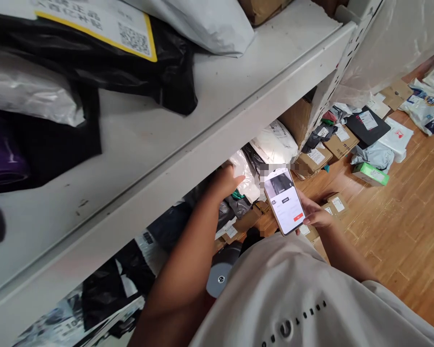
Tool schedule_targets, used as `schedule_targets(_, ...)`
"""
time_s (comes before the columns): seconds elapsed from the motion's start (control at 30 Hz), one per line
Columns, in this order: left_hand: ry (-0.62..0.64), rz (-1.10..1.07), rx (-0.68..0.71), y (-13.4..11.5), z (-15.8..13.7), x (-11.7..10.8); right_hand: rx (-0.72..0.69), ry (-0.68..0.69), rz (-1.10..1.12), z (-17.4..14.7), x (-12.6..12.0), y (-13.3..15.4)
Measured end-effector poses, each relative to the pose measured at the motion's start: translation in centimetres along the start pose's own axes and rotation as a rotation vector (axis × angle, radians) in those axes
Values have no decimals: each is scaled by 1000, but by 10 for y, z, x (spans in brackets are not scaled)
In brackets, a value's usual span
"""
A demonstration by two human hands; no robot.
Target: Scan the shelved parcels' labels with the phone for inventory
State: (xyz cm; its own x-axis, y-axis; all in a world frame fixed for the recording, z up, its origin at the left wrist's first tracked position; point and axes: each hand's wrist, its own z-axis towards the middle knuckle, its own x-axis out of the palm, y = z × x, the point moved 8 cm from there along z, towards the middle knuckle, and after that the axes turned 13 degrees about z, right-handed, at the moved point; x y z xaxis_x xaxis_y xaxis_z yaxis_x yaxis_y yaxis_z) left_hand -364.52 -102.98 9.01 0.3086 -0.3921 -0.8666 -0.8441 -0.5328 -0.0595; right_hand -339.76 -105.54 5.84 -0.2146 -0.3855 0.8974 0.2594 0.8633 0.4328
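Note:
My right hand point(316, 214) grips a smartphone point(285, 205), its lit screen facing up at me. A dark picture fills the top of the screen, and a red button shows near the bottom. Below the shelf edge, my left hand point(222, 183) is closed at the side of a white plastic parcel point(246, 176); its thumb lies over the parcel, while the other fingers are mostly hidden. Dark plastic parcels point(238, 206) lie beside and under that hand. A fuller white parcel point(276, 143) rests just beyond, near the phone's top.
A white metal shelf point(217, 111) crosses the view above my left arm, bearing a black parcel point(130, 67) and a grey-white parcel point(210, 24). Cardboard boxes point(342, 142), bagged parcels and a green box point(371, 174) lie on the wooden floor point(412, 207). A round grey object point(220, 277) is beside my shirt.

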Motion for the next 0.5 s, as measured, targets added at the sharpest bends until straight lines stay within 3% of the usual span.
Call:
schedule_targets(0.03, -33, 24, -57, 3, -5, -2, -21, -8, 1, 0, -1, 2)
schedule_targets(0.1, -256, 100, -185, 4, -21, -17, -53, -18, 2, -1, -2, 6)
schedule_targets(0.17, -470, 183, -141, -16, -34, -29, -82, -20, 8, -3, -4, 10)
schedule_targets(0.2, -493, 228, -51, -31, -35, -27, -94, -19, 9, -4, -5, 11)
schedule_targets(0.3, -364, 370, 208, -69, -21, -9, -97, -39, -7, -7, -8, 13)
schedule_targets(0.5, -280, 471, 283, -75, 7, 2, -37, -36, -26, 0, -8, 8)
